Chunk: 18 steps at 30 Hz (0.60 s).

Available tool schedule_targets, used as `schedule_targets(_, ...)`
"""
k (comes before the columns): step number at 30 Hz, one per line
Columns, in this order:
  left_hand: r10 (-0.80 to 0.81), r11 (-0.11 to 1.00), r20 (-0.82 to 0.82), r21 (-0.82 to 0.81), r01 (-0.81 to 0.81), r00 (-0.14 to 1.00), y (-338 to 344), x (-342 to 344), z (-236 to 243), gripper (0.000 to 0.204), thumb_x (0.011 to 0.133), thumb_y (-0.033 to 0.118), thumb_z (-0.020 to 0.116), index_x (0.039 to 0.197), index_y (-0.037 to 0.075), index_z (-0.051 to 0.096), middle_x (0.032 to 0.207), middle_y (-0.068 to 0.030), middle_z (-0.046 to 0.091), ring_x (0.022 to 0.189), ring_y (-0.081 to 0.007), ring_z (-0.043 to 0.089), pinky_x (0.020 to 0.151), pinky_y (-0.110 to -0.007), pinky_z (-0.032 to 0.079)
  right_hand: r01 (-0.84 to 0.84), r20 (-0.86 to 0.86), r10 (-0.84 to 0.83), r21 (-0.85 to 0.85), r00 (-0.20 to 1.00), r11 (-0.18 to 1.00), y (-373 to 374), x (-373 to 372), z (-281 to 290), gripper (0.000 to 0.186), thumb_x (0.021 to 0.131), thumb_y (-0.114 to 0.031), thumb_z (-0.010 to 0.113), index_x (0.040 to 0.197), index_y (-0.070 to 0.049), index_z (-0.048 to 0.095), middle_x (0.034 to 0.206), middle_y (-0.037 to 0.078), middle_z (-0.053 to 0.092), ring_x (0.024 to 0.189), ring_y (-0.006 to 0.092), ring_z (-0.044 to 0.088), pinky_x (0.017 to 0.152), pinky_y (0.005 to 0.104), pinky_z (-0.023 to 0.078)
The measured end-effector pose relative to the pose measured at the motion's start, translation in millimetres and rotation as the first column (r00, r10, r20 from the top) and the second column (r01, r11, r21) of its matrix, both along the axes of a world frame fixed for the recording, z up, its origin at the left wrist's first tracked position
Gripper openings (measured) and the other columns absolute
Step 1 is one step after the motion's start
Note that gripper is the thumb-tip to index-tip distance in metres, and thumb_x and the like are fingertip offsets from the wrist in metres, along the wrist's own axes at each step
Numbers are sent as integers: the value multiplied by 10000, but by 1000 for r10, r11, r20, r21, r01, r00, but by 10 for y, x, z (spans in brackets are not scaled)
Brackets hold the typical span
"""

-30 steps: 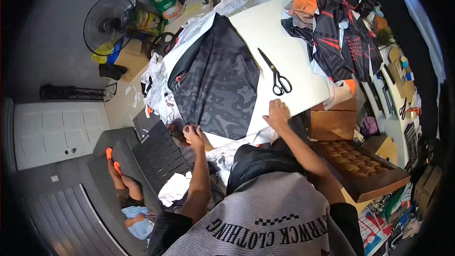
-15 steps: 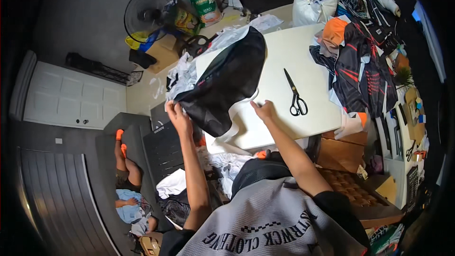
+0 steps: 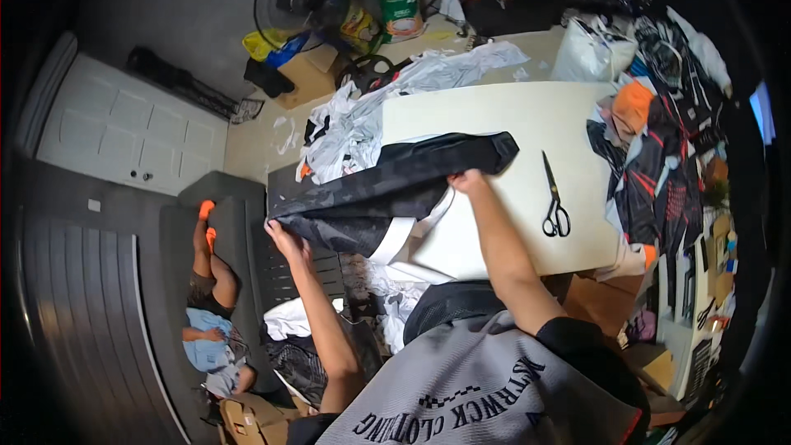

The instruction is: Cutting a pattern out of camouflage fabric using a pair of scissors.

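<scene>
A black camouflage-patterned fabric piece with white edges [image 3: 354, 194] stretches slantwise between my hands. Its left corner is pinched in my left hand [image 3: 290, 245], out past the table's left edge. Closer to the cloth's other end, the fingers of my right hand [image 3: 470, 182] grip its lower border above the white table [image 3: 470, 107]. A folded white strip hangs from the near side of the cloth. Black-handled scissors [image 3: 553, 199] lie on the tabletop, to the right of my right hand and apart from it.
Black and red printed garments [image 3: 647, 156] with an orange piece [image 3: 632, 107] are heaped at the table's right end. Pale fabric scraps [image 3: 350, 132] spill along the far left side. A person [image 3: 216, 338] lies on the grey sofa [image 3: 183, 239]. A fan [image 3: 302, 2] stands at the back.
The fabric has come down from a raised, billowing shape to a flatter, stretched one. My left hand has moved left and nearer me with its corner. The view has shifted too.
</scene>
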<state>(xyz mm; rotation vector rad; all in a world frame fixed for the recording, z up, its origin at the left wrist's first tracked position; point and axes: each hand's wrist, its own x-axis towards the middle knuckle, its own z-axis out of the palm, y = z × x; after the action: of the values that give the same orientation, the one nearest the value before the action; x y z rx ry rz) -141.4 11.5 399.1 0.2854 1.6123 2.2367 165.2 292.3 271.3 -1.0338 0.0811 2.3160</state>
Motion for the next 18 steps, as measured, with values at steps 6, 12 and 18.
schedule_targets(6,-244,879,477,-258,400,844,-643,832,-1496,705,962,460,556,1411,-57,387,1474,-188,411,1268,-273,496,1065,-342,394,176,-22,-175,64,984,982,293,212,114,323,851,-268,694,1036,-21,599,908,125,634,762,247,631,672,316,549)
schedule_targets(12,-397,691,288,-531,490,871,-593,1704,-1687,745,830,301,776,1385,-52,426,1374,-195,507,1224,-286,518,1054,-353,386,337,-76,-331,91,941,937,230,158,252,181,878,-172,665,953,-17,606,811,106,625,696,233,621,649,280,553)
schedule_targets(18,-614,407,470,-500,765,634,-332,2196,-784,835,738,136,849,1408,-32,380,1301,-239,543,1085,-299,587,895,-344,490,332,-146,-329,-4,933,943,1027,180,-1152,161,887,-165,637,956,-22,609,797,100,625,666,211,606,582,268,523)
